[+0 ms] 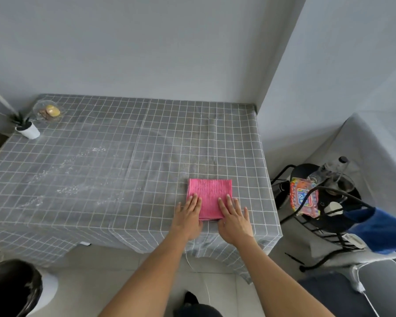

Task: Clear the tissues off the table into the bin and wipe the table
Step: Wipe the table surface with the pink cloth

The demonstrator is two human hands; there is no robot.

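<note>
Table, grey check cover, fills the middle of the view. No tissues to be seen anywhere on it. Judged: the clearing part looks done.

Bin on the floor at 7 o'clock, below the table's near-left corner. Dark liner; contents cannot be made out.

Pink cloth, folded square, lies flat near the table's near-right corner, roughly 5 o'clock on the tabletop.

Left hand flat, fingers straight and together, fingertips on the cloth's near-left part, palm on the cover beside it. Right hand likewise flat, fingers spread a little, covering the cloth's near-right corner. Neither hand grips; both press down.

Pale streaks and specks run across the left half of the cover, from about 9 o'clock toward the middle. Wet marks or glare off the cover, cannot tell which. A darker band runs from the cloth toward 12 o'clock; it may be damp.

Judged: wiping is the step in hand, and how much of the top is covered cannot be settled from this. The left half and far edge look the likeliest to remain.

Far-left corner, 10 o'clock: small plant in a white pot, glass dish just behind it. Both would need wiping round.

Wire rack with clutter stands on the floor at 3 o'clock, apart from the table.
</note>
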